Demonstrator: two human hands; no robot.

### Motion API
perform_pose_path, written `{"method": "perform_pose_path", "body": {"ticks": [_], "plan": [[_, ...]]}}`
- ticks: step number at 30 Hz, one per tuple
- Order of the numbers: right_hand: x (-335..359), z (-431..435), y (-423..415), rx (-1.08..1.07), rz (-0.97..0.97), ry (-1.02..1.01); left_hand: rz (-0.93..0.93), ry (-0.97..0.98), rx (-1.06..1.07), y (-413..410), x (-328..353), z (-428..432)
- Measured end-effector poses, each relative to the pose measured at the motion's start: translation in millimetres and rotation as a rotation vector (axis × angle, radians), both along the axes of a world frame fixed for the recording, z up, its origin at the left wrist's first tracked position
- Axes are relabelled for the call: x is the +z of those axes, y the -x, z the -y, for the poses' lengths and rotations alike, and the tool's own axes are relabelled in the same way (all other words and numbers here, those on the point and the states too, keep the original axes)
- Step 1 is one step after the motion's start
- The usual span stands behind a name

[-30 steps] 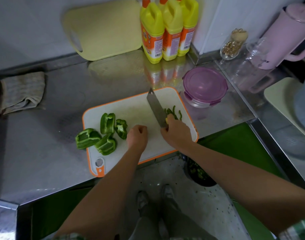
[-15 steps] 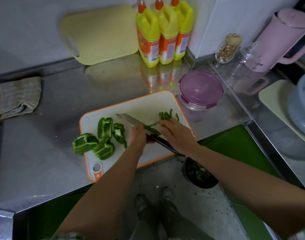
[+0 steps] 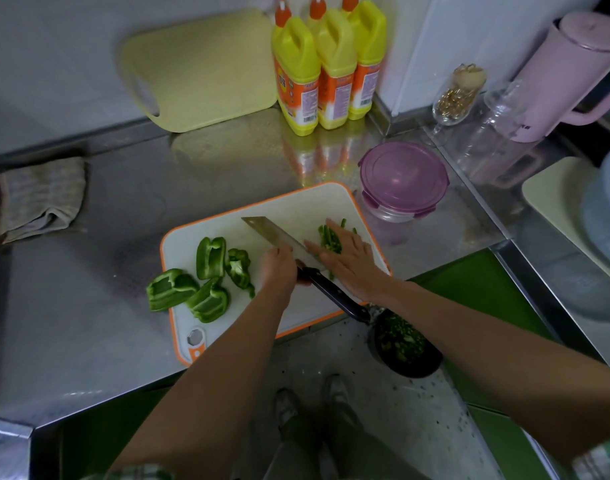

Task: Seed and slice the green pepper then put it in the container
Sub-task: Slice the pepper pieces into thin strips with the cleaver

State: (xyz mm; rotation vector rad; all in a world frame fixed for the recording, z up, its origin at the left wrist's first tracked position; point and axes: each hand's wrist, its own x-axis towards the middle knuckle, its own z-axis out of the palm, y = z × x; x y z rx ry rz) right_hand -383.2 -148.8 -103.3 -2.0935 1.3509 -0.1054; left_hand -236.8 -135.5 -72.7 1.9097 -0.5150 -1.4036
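Head view, 4 pepper chunks [image 3: 211, 258], 1 knife [image 3: 272, 233], 3 bottles [image 3: 334, 64]

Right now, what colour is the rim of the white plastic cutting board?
Orange rim, seen best in the head view.

Left hand [image 3: 279, 268] covered the knife [image 3: 272, 233] where blade met handle; fingertips were out of sight underneath. Right hand [image 3: 350, 259] lay flat over the pepper strips [image 3: 328, 239], hiding most of the pile. Spray bottles [image 3: 298, 71]: nozzles were cut off by top edge, label print too small to read. Pink jug [image 3: 566, 74] handle and pale basin [image 3: 604, 230] were clipped at right edge, cloth [image 3: 40, 199] at left edge. Floor bowl [image 3: 407, 348] sat partly behind right forearm, green contents unclear. Shoes [image 3: 334, 393] were blurred. Container [image 3: 402, 174] was lidded, inside not visible. Gold bits in glass [image 3: 457, 95] were too small to identify.
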Motion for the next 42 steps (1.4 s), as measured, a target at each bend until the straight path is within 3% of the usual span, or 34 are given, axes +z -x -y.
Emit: {"method": "perform_pose_path", "body": {"ticks": [2, 5, 10, 13, 16, 19, 21, 23, 24, 27, 30, 33, 38, 42], "plan": [[1, -1, 0, 0.02, 0.006, -0.02, 0.007, -0.001, 0.012, -1, -3, 2], [0, -2, 5, -0.145, 0.017, -0.084, 0.021, -0.006, 0.026, -5, -5, 3], [1, -2, 1, 0.034, -0.001, -0.036, 0.091, 0.009, 0.046, -9, -8, 2], [6, 2, -1, -0.123, 0.001, 0.031, 0.128, 0.022, 0.062, -11, -5, 1], [17, 0, -10, 0.017, 0.115, 0.116, 0.208, 0.033, 0.048, -16, -6, 0], [28, -7, -31, 0.189, -0.021, 0.037, 0.265, 0.042, 0.015, -23, -3, 0], [31, -10, -44, 0.154, -0.063, 0.064, 0.261, 0.086, -0.008, -27, 5, -4], [33, -11, -53, 0.031, 0.023, 0.031, 0.253, 0.149, 0.02, -35, 12, -9], [33, -11, -56, -0.041, 0.077, 0.002, 0.338, 0.177, 0.015, -43, 12, -12], [31, -9, -58, -0.177, 0.174, -0.052, 0.819, 0.205, -0.191, -73, 2, -20], [29, -11, -54, -0.159, 0.127, -0.065, 1.091, 0.044, -0.454, -91, -11, -26], [25, -16, -54, -0.16, 0.055, -0.087, 1.155, 0.001, -0.577, -93, -20, -29], [18, -21, -59, -0.127, -0.083, -0.101, 1.111, 0.031, -0.549, -99, -30, -24], [13, -18, -62, -0.183, -0.022, -0.114, 1.089, 0.082, -0.552, -93, -33, -24]]}}
